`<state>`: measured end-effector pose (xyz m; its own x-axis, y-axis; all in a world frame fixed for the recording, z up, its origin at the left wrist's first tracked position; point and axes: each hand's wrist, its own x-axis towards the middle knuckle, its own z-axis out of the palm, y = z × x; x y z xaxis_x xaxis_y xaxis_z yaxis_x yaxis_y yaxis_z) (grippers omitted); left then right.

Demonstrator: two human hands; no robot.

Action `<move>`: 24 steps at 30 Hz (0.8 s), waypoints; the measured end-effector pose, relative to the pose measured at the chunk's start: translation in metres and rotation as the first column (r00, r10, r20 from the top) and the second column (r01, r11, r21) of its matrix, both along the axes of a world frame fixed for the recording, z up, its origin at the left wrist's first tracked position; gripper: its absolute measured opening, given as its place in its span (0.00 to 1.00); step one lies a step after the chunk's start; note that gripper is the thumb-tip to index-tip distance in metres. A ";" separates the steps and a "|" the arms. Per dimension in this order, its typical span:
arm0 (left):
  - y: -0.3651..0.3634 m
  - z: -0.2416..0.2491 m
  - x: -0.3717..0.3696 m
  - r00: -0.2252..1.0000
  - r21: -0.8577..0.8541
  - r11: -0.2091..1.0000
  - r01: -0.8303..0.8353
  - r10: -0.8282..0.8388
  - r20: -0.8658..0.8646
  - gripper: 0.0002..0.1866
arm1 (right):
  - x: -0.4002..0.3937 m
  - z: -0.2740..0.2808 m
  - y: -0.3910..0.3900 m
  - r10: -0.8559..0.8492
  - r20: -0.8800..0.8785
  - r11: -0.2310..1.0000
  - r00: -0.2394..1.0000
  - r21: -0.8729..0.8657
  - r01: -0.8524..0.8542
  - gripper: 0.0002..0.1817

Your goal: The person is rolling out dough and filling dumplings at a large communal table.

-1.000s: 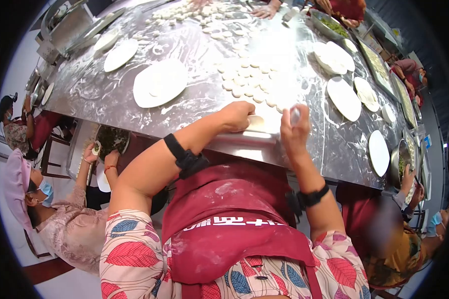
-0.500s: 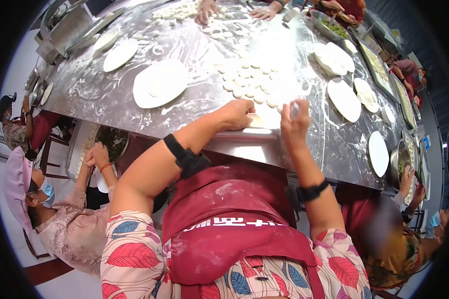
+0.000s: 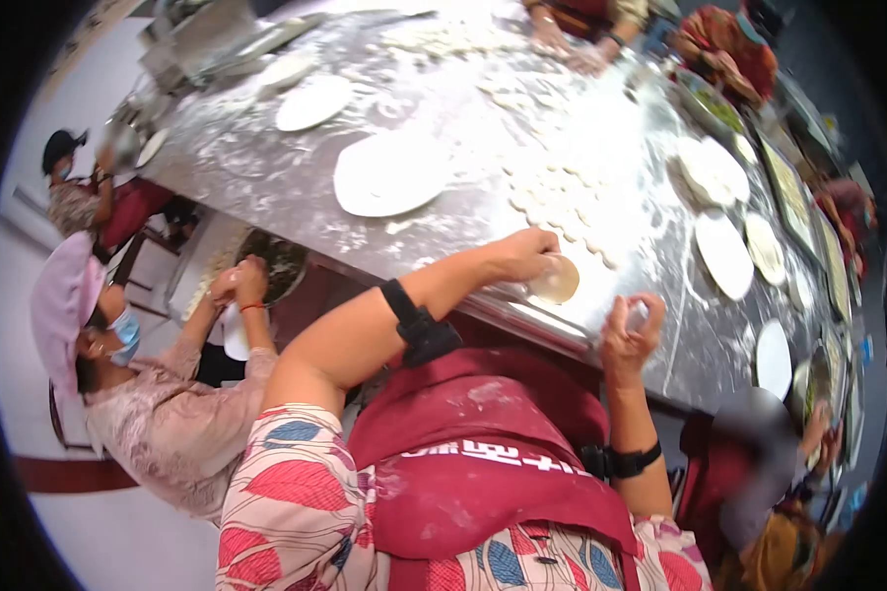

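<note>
My left hand [image 3: 528, 256] pinches the edge of a thin round dough wrapper [image 3: 556, 280] near the table's front edge. To its right my right hand [image 3: 631, 330] is raised with curled fingers, apart from the wrapper. Something greyish shows between those fingers, but blur hides what it is. Just beyond my hands lie several small flattened dough pieces [image 3: 560, 197] on the floured metal table [image 3: 468, 236].
A white plate [image 3: 389, 175] stands to the left, with another white plate [image 3: 724, 256] at the right. A co-worker in a pink hat [image 3: 64, 315] sits at my left. Across the table a person's hands [image 3: 586, 59] rest on the surface.
The view has turned, so the table appears tilted and shifted right. My right hand has drawn away from the wrapper, and more of the wrapper's round face now shows.
</note>
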<state>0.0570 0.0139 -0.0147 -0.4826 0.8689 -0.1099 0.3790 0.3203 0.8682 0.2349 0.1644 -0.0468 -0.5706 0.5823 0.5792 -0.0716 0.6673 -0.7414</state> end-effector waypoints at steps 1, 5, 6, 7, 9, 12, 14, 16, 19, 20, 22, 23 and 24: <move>-0.012 0.004 -0.009 0.998 0.044 0.997 -0.058 0.057 0.023 0.12 | -0.003 0.002 -0.001 0.014 -0.012 1.000 1.000 -0.017 -0.014 0.10; -0.060 0.028 -0.046 0.946 0.158 0.939 -0.305 0.281 0.159 0.11 | 0.000 0.005 -0.003 0.042 -0.025 0.999 0.999 -0.025 -0.042 0.10; -0.075 0.043 -0.058 0.915 0.142 0.907 -0.397 0.379 0.138 0.12 | 0.000 0.006 -0.003 0.042 -0.023 0.999 0.999 -0.022 -0.042 0.10; -0.089 0.044 -0.077 0.866 0.142 0.855 -0.500 0.489 0.102 0.12 | -0.002 0.006 0.000 0.069 -0.060 0.985 0.996 0.164 -0.059 0.08; -0.128 0.056 -0.113 0.829 0.003 0.829 -0.559 0.559 -0.015 0.14 | -0.003 0.009 -0.002 0.080 -0.060 0.988 0.995 0.139 -0.071 0.09; -0.173 0.041 -0.166 0.604 -0.254 0.579 -0.775 0.560 -0.567 0.17 | 0.000 0.010 -0.006 0.069 -0.055 0.997 0.996 0.018 -0.069 0.09; -0.172 0.042 -0.160 0.461 -0.038 0.556 -0.830 0.647 -0.607 0.13 | -0.003 0.010 -0.007 0.069 -0.067 0.997 0.995 -0.030 -0.072 0.09; -0.150 0.036 -0.161 0.613 -0.069 0.724 -0.687 0.526 -0.589 0.13 | -0.003 0.011 -0.005 0.077 -0.080 0.997 0.994 -0.018 -0.078 0.09; -0.085 0.021 -0.137 0.821 -0.081 0.913 -0.400 0.318 -0.474 0.12 | -0.005 0.016 -0.005 0.058 -0.038 0.997 0.998 -0.046 -0.060 0.10; -0.061 0.017 -0.118 0.869 -0.129 0.929 -0.347 0.267 -0.416 0.12 | -0.005 0.020 -0.007 0.052 -0.057 0.999 0.997 0.006 -0.052 0.10; -0.021 0.011 -0.087 0.888 -0.168 0.969 -0.184 0.091 -0.451 0.10 | -0.007 0.030 -0.009 0.054 -0.103 0.993 0.993 0.111 -0.042 0.10; -0.005 0.012 -0.068 0.869 -0.179 0.961 -0.212 0.101 -0.484 0.12 | -0.007 0.030 -0.009 0.058 -0.115 0.989 0.992 0.142 -0.041 0.10; 0.007 0.015 -0.054 0.867 -0.221 0.944 -0.246 0.112 -0.486 0.13 | -0.006 0.029 -0.009 0.054 -0.103 0.990 0.993 0.132 -0.040 0.10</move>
<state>0.0032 0.0206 0.0003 -0.6796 0.7319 -0.0506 0.6267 0.6150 0.4786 0.2288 0.1554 -0.0175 -0.5264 0.4723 0.7070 -0.1787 0.7515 -0.6351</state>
